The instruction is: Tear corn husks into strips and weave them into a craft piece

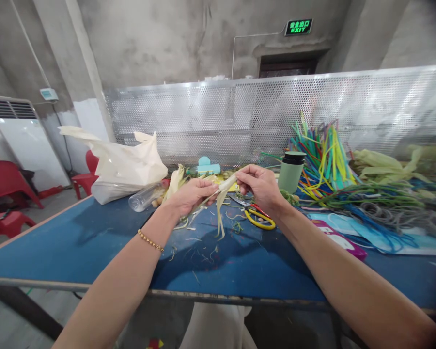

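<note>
Stretched between my two hands above the blue table (105,242) is a pale corn husk (225,186), with a loose strip hanging down from it. My left hand (196,194), with a gold bead bracelet at the wrist, pinches the husk's left end. The fingers of my right hand (258,185) are closed on its right end. Scissors with yellow and red handles (260,222) lie just below my right hand. Scraps of husk and green fibre (237,226) are scattered on the tabletop beneath.
At the left stand a cream plastic bag (127,162) and a clear bottle (144,198). A green tumbler (291,174), bundled coloured strips (330,160), more husks (381,165), blue cords (374,225) and a purple packet (339,237) crowd the right. A perforated metal panel (189,121) rises behind.
</note>
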Motion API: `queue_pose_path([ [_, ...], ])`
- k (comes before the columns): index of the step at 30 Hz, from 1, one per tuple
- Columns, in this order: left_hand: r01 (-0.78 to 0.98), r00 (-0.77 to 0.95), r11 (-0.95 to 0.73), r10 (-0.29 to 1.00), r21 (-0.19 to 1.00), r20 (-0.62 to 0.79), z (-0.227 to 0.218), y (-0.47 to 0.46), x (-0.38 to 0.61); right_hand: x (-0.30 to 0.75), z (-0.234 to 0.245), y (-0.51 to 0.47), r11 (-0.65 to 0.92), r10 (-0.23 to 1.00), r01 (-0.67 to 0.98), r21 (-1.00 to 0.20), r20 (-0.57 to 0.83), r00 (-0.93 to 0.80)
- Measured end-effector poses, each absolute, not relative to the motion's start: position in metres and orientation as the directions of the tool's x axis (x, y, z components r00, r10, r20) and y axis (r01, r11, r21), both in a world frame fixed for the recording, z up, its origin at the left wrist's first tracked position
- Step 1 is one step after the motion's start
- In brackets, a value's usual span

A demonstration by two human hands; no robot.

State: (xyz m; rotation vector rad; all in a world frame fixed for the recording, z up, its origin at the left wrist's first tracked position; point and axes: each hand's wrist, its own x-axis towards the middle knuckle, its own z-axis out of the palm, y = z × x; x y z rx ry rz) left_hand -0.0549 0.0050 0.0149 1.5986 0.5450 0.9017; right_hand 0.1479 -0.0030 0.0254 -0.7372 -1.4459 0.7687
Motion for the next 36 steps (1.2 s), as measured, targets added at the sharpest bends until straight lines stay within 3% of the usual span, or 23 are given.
queue_pose_path([
  [5,0.112,0.506,-0.285,0.841,0.952,0.193,0.013,0.011,-0.060,0.157,0.025,0.000,0.627,0.779,0.014,-0.779,0.627,-0.016],
  [8,0.267,0.237,-0.428,0.898,0.863,0.372,0.014,0.015,-0.062,0.161,0.025,0.003,0.637,0.770,0.019,-0.771,0.635,-0.055],
  [11,0.264,0.071,-0.531,0.843,0.805,0.533,0.019,0.013,-0.061,0.160,0.025,0.000,0.639,0.764,0.021,-0.769,0.632,-0.129],
  [14,0.071,0.247,-0.501,0.847,0.863,0.471,0.023,0.005,-0.056,0.154,0.028,-0.009,0.658,0.736,0.035,-0.752,0.632,-0.244],
  [18,-0.181,0.594,-0.264,0.738,0.947,0.319,0.021,-0.007,-0.048,0.144,0.031,-0.025,0.668,0.697,0.017,-0.744,0.618,-0.365],
  [21,-0.220,0.739,-0.084,0.636,0.972,0.222,0.017,-0.012,-0.045,0.142,0.030,-0.029,0.664,0.683,-0.006,-0.748,0.610,-0.401],
  [24,-0.226,0.785,0.024,0.597,0.974,0.168,0.015,-0.013,-0.045,0.144,0.029,-0.026,0.699,0.663,-0.002,-0.715,0.649,-0.373],
  [32,-0.372,0.784,0.067,0.556,0.926,0.275,0.013,-0.020,-0.037,0.147,0.032,-0.026,0.744,0.631,0.017,-0.668,0.693,-0.348],
  [36,-0.390,0.785,0.115,0.561,0.914,0.264,0.012,-0.022,-0.034,0.148,0.033,-0.025,0.750,0.617,-0.013,-0.661,0.707,-0.346],
])
